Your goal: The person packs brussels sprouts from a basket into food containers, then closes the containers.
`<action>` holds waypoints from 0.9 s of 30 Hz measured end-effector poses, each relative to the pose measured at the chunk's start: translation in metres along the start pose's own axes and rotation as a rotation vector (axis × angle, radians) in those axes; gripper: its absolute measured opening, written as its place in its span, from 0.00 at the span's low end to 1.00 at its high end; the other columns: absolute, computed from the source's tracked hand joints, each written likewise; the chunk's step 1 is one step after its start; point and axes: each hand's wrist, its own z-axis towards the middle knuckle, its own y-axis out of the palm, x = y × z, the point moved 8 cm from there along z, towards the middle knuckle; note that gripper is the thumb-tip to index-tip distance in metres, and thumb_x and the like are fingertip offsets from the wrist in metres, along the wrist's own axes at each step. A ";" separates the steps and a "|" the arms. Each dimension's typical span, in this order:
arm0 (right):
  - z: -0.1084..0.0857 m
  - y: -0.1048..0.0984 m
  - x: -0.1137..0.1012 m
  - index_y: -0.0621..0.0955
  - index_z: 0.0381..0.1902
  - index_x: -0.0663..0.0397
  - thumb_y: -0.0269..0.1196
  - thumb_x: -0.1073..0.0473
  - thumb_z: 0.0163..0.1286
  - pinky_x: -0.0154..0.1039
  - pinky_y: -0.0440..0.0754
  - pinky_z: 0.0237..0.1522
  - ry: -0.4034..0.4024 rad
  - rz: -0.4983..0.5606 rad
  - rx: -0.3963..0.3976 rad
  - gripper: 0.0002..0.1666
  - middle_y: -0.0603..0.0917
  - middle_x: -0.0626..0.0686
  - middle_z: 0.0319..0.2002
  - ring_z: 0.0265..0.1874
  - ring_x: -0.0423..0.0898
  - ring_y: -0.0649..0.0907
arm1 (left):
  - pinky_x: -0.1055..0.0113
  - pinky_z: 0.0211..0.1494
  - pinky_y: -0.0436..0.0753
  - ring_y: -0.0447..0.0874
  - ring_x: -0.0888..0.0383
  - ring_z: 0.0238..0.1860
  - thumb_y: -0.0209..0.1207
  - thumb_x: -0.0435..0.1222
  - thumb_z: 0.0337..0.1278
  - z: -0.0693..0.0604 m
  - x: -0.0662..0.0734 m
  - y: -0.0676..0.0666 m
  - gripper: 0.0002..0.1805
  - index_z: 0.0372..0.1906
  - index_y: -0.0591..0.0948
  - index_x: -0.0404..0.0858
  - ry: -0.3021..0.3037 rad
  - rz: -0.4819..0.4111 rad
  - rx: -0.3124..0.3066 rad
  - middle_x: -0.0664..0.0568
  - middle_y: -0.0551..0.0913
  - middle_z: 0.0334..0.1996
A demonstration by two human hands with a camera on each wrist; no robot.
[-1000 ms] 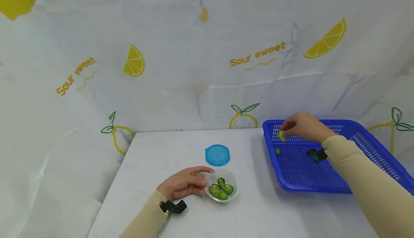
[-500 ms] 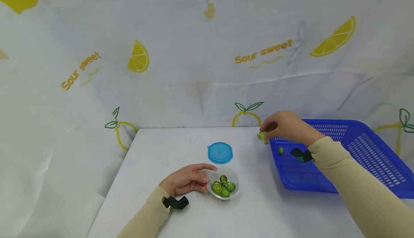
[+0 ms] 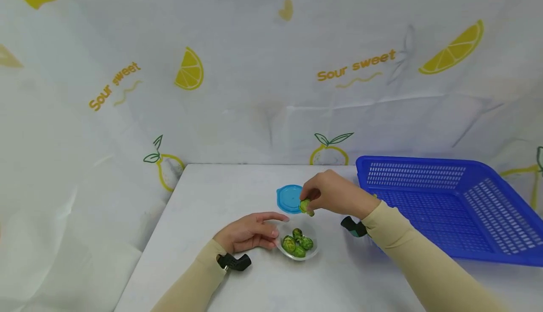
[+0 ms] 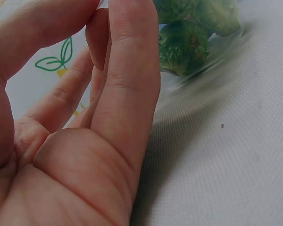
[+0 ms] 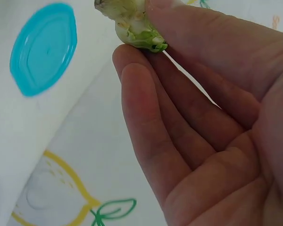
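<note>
Since the earlier head frame, the sprout (image 3: 304,206) has been carried leftward from the basket's left edge; it is now held in the air just beyond the bowl's far rim. It is pinched between thumb and fingertips of the right hand (image 3: 335,194). Below, four sprouts (image 3: 289,244) are contained in the clear bowl (image 3: 307,227), which is touched along its left side by the left hand (image 3: 252,232), fingers relaxed, not clenched. Step in hand, as judged: bowl being filled singly. Lowering, then release, seems called for, with the bowl kept steady. Blue lid (image 3: 287,200) partly overlapped by the right hand; blue basket (image 3: 471,163) placed farther right.
</note>
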 end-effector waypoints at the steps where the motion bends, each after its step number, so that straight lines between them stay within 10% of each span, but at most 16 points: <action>1: 0.001 0.006 -0.002 0.92 0.43 0.51 0.76 0.66 0.67 0.38 0.92 0.45 -0.006 0.003 -0.006 0.08 0.92 0.43 0.37 0.37 0.37 0.87 | 0.66 0.50 0.94 0.92 0.60 0.38 0.65 0.29 0.71 0.000 0.000 0.000 0.35 0.79 0.70 0.38 0.002 0.000 -0.002 0.52 0.89 0.36; 27: 0.009 0.069 -0.023 0.93 0.42 0.57 0.75 0.71 0.65 0.41 0.93 0.47 -0.045 -0.084 -0.099 0.10 0.93 0.47 0.39 0.41 0.42 0.88 | 0.67 0.49 0.93 0.92 0.58 0.38 0.59 0.24 0.74 0.000 0.001 0.002 0.34 0.81 0.67 0.38 0.009 -0.035 -0.029 0.53 0.88 0.36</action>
